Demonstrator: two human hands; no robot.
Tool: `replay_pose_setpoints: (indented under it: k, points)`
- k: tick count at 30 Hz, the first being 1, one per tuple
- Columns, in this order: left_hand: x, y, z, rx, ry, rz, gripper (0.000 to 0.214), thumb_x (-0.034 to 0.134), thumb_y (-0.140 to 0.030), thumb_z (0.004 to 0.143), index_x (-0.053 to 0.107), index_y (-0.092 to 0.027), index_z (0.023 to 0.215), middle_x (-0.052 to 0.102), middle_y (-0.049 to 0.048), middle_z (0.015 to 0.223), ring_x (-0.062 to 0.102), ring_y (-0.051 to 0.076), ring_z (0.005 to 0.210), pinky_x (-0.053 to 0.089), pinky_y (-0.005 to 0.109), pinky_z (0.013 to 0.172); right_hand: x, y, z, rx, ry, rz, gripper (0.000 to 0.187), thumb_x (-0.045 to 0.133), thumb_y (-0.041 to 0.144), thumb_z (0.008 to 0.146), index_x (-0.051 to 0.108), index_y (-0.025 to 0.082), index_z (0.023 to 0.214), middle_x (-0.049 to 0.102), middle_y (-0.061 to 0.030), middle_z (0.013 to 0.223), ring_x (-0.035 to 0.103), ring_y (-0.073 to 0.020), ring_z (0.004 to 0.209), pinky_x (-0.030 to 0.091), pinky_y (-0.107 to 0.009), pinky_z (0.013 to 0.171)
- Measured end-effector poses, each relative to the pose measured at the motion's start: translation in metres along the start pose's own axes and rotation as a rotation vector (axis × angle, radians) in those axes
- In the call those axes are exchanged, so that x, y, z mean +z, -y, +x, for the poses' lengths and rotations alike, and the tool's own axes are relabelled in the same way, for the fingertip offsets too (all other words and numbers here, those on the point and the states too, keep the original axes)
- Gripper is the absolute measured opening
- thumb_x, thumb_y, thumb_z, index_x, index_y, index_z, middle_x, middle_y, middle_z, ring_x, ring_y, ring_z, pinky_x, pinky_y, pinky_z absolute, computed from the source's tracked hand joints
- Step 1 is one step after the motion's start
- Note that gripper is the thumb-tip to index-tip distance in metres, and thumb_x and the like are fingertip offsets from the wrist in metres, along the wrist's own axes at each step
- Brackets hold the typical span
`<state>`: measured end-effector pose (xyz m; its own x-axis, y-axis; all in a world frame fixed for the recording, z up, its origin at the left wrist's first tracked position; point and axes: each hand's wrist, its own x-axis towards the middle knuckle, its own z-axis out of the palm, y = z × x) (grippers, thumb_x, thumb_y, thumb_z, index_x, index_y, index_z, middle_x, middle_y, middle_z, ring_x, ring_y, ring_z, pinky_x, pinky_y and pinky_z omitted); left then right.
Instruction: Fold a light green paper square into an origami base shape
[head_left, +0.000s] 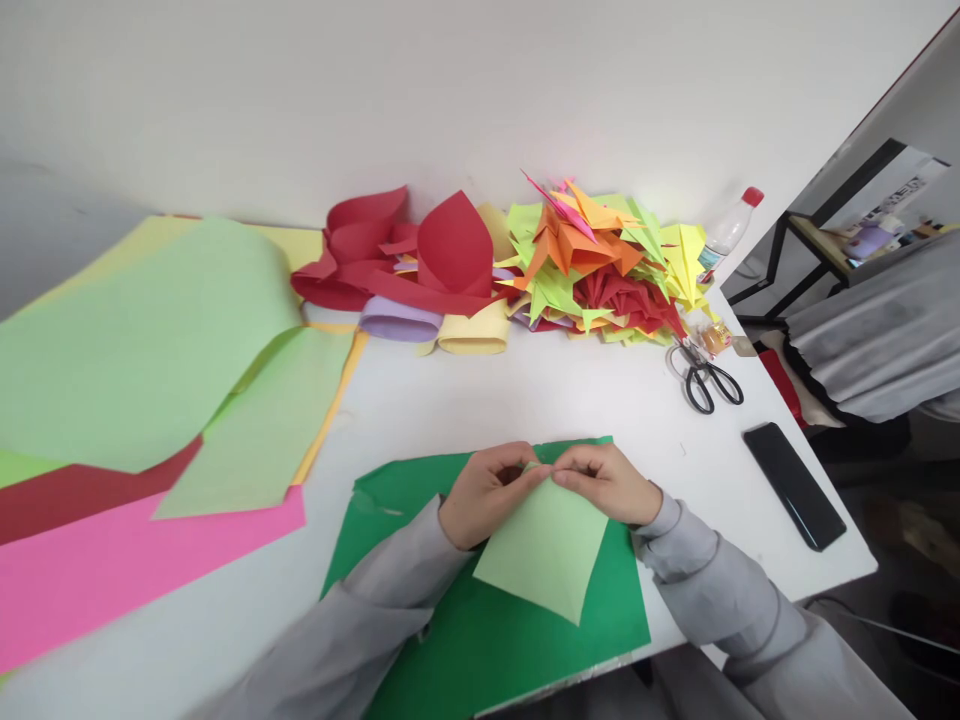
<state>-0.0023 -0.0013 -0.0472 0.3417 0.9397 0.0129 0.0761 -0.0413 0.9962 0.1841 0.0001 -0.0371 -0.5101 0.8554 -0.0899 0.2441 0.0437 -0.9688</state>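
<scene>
A small light green paper square lies on a dark green sheet near the front of the white table. My left hand pinches the square's far corner from the left. My right hand pinches the same corner from the right. The fingertips of both hands meet at that corner, with all fingers curled. Grey sleeves cover both of my forearms.
Large light green, yellow, red and pink sheets overlap on the left. Curled red and purple papers and a heap of folded paper shapes sit at the back. Scissors, a black phone and a plastic bottle are on the right.
</scene>
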Motion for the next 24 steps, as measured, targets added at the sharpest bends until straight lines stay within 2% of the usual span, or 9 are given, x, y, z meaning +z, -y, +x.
replay_pose_setpoints:
  k: [6,13,20,24]
  points:
    - [-0.003,-0.006,0.003,-0.011,-0.047,0.026,0.032,0.063,-0.04,0.074,0.061,-0.014,0.056,0.052,-0.0014,0.054,0.042,0.009,0.05,0.033,0.021,0.046,-0.002,0.001,0.0,0.011,-0.02,-0.046,0.038,0.052,0.051,0.085,0.065,0.016,0.079,0.042,0.0052,0.052,0.032,-0.0074,0.047,0.025,-0.022,0.045]
    - [-0.011,-0.008,0.006,-0.016,-0.097,0.018,0.028,0.065,-0.038,0.072,0.065,-0.014,0.057,0.057,0.0004,0.057,0.046,0.01,0.052,0.036,0.021,0.046,-0.006,0.004,0.0,0.057,-0.035,0.049,0.042,0.058,0.055,0.079,0.068,0.015,0.079,0.046,0.0044,0.051,0.034,-0.0075,0.047,0.026,-0.022,0.045]
    - [-0.017,-0.011,0.008,-0.068,-0.189,-0.033,0.026,0.07,-0.038,0.067,0.065,-0.014,0.057,0.058,-0.0002,0.056,0.046,0.01,0.049,0.037,0.02,0.043,-0.011,-0.003,0.001,0.111,-0.13,0.114,0.04,0.064,0.053,0.075,0.072,0.015,0.084,0.047,0.0052,0.045,0.034,-0.0058,0.037,0.023,-0.021,0.037]
    - [-0.016,-0.009,0.008,-0.085,-0.206,-0.032,0.028,0.07,-0.04,0.066,0.065,-0.014,0.057,0.057,0.0001,0.056,0.047,0.01,0.048,0.037,0.019,0.042,-0.01,-0.002,0.001,0.127,-0.167,0.143,0.039,0.065,0.053,0.075,0.073,0.016,0.086,0.053,0.0035,0.047,0.038,-0.006,0.036,0.026,-0.021,0.036]
